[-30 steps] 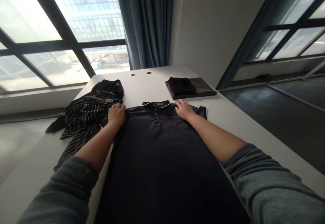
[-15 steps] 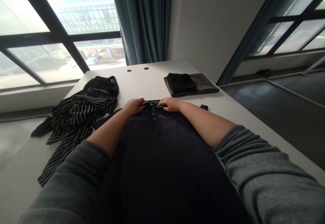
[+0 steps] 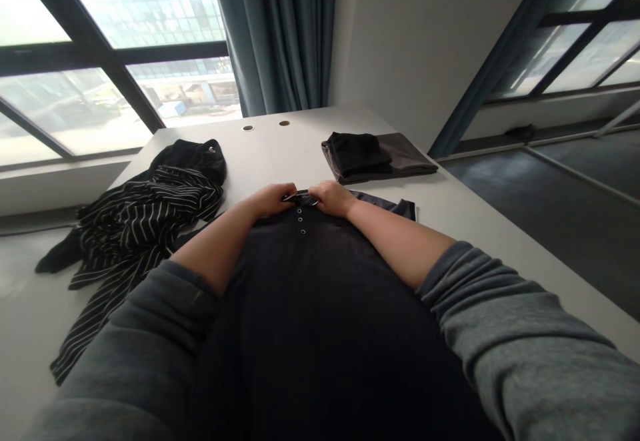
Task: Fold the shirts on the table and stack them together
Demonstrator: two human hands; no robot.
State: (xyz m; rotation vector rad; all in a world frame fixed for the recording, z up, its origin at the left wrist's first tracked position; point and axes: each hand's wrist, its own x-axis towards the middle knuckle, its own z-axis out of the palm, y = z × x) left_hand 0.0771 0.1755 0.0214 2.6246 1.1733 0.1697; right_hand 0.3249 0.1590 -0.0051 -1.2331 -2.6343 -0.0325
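Note:
A dark short-sleeved shirt point(image 3: 320, 294) with several round buttons down its front stretches from the table toward me, its collar at the far end. My left hand point(image 3: 276, 199) is closed on the left side of the collar. On the right side of the collar, my right hand point(image 3: 334, 198) grips the cloth with curled fingers. Only a short gap lies between the two hands. One sleeve shows past my right forearm, flat on the table; the other is partly covered by my left arm.
A crumpled black-and-white striped garment point(image 3: 150, 207) lies in a heap on the left of the white table point(image 3: 280, 154). At the back right are folded dark clothes point(image 3: 357, 152) on a grey-brown folded cloth point(image 3: 407, 152). Two round holes pierce the tabletop's far side.
The view has shifted slightly, so the table sits a little higher. Both hands still hold the collar, now a bit closer together, and more of the right sleeve shows.

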